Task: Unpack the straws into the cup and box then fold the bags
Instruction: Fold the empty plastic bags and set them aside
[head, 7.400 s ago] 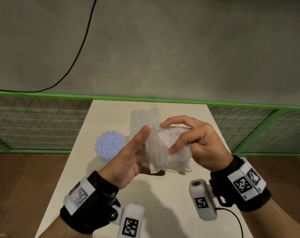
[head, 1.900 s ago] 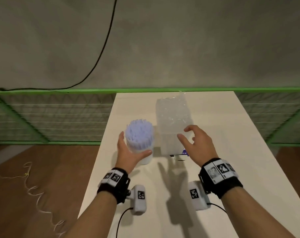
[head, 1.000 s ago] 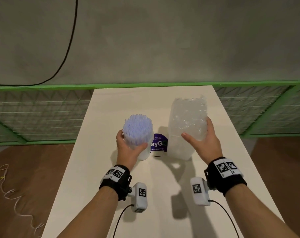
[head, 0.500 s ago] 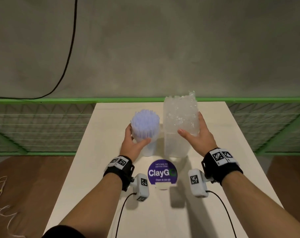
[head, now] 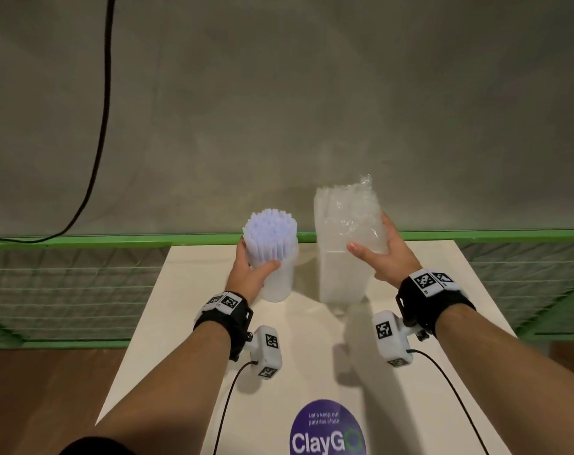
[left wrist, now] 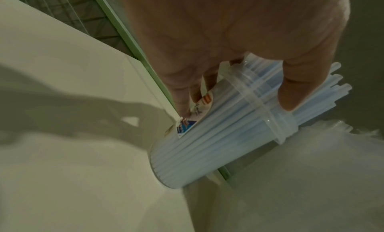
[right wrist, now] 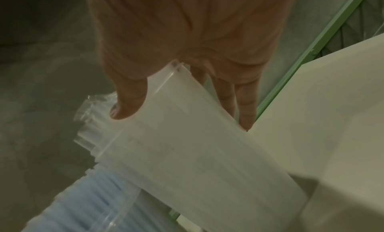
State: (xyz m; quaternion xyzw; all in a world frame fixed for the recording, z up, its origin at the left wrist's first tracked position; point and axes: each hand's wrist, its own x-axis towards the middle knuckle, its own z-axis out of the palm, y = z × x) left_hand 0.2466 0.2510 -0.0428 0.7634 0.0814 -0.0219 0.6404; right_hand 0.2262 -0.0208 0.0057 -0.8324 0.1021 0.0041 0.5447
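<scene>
A clear cup (head: 277,282) packed with pale blue straws (head: 268,236) stands near the table's far edge. My left hand (head: 257,257) grips it, thumb on the near side and fingers round the left. In the left wrist view the thumb (left wrist: 290,91) lies across the cup (left wrist: 207,137) at its rim. Right of it stands a tall translucent box (head: 341,277) holding clear wrapped straws (head: 348,208) that stick out of the top. My right hand (head: 369,234) grips the box's upper right side. The right wrist view shows the thumb (right wrist: 126,107) on the box (right wrist: 197,145).
The white table (head: 312,366) has a purple round ClayGo sticker (head: 326,428) near its front edge. A green rail (head: 82,239) with wire mesh runs just behind the table. A black cable (head: 106,93) hangs on the grey wall.
Both hands have slid the cup and the box away from me toward the far edge. The purple sticker, between them a second ago, now lies well in front of them.
</scene>
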